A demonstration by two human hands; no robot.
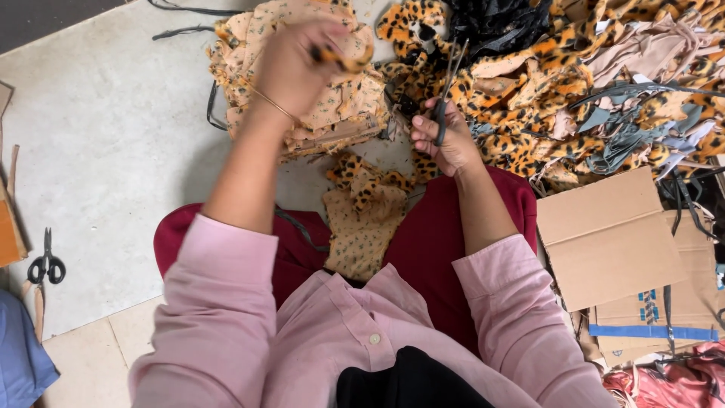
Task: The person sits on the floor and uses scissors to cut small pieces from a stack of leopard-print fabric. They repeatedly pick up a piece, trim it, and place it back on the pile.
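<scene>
The left hand (pixel 291 64), blurred, is pinching a small leopard-print scrap (pixel 343 57) above the floral fabric pile (pixel 340 102), its fingers mostly hidden. The right hand (pixel 445 136) is gripping dark scissors (pixel 447 83), their blades barely parted, handles hidden in the fist.

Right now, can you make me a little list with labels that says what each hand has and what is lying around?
left hand: raised, pinching a small leopard scrap
right hand: gripping dark scissors, blades pointing up
lap: floral cloth with leopard trim, on red fabric
ahead: folded floral pile on the floor
right side: heap of leopard scraps, flat cardboard
left side: spare scissors on the floor
</scene>
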